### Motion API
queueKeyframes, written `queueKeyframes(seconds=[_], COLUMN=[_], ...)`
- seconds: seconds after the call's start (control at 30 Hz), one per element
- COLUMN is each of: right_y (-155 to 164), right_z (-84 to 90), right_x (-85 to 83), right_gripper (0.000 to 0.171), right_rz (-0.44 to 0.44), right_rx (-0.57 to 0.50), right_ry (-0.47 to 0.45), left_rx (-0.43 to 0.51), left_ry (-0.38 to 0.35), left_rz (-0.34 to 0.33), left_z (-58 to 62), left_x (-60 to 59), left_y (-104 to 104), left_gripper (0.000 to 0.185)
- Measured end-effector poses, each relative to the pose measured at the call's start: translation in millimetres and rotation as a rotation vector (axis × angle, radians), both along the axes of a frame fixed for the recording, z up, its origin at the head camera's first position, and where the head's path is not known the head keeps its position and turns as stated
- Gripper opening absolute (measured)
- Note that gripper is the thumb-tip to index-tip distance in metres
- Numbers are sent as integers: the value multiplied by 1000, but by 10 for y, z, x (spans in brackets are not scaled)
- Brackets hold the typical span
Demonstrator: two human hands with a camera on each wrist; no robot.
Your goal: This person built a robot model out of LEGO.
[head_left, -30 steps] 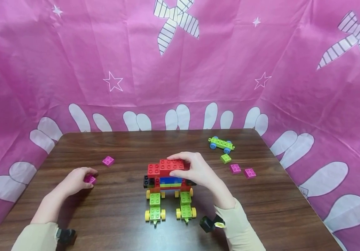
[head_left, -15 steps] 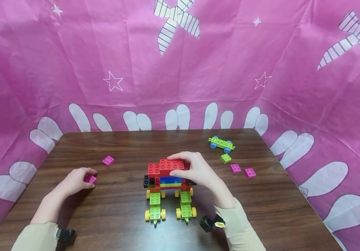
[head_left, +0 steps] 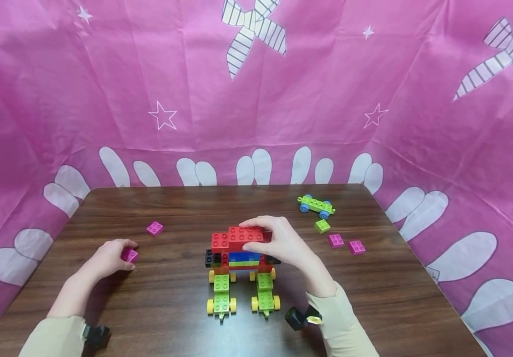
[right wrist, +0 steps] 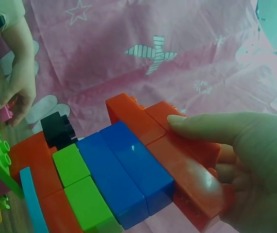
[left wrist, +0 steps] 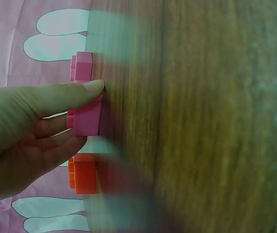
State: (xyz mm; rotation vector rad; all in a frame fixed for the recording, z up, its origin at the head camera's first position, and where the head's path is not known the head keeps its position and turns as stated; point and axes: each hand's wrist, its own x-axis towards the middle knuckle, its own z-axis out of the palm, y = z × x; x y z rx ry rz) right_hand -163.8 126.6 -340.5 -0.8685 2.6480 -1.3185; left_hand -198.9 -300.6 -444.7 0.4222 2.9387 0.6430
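Dark wood-grain table [head_left: 171, 307] fills the view, walled on three sides by a pink cloth [head_left: 283, 99] printed with stars. Nearest stand two green wheeled bases [head_left: 242, 296], carrying a block build [head_left: 238, 255] at mid-table. The right hand [head_left: 283, 244] clamps the red top brick [head_left: 244, 233], thumb on its near face and fingers curled over the far edge, likely to steady the stack. To the left, the left hand [head_left: 106, 258] pinches a small pink brick [head_left: 129, 255] against the table; the blurred wrist view shows the thumb [left wrist: 56, 94] over it and fingers curled beneath. Further off lie another pink brick [head_left: 155, 228], two pink plates [head_left: 346, 243], a green plate [head_left: 322, 226] and a blue-wheeled green chassis [head_left: 315, 206].
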Motion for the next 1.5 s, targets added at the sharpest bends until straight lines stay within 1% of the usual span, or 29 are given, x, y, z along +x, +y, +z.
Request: queueKeyframes(seconds=[0.17, 0.37, 0.47, 0.53, 0.63, 0.73, 0.93, 1.1, 1.23, 1.33, 1.5], right_y=[6, -4, -35, -62, -105, -145, -219, -260, -277, -284, -291], right_z=[30, 72, 87, 99, 119, 139, 142, 108, 98, 92, 101], right_x=[1, -6, -17, -21, -24, -25, -32, -37, -35, -41, -37], right_gripper=[44, 47, 48, 49, 49, 49, 51, 52, 48, 44, 43], right_rz=[9, 30, 51, 68, 75, 63, 35, 16, -3, -10, -24], right_rx=[27, 82, 107, 125, 157, 190, 231, 261, 272, 278, 282], right_ry=[8, 69, 106, 127, 133, 121, 71, 46, 35, 32, 34], left_rx=[-4, -16, -13, -5, 12, 33, 79, 104, 125, 140, 167], left_ry=[-7, -20, 0, 23, 79, 133, 191, 266, 324, 353, 360], left_rz=[31, 55, 47, 43, 31, 14, -7, -50, -85, -102, -115], left_z=[17, 20, 39, 72, 159, 285, 561, 746, 859, 929, 1007], left_x=[9, 15, 25, 39, 67, 106, 189, 268, 300, 317, 342], left_y=[16, 17, 28, 51, 114, 209, 425, 622, 760, 857, 1014], left_gripper=[55, 52, 49, 47, 45, 44, 45, 45, 45, 46, 48])
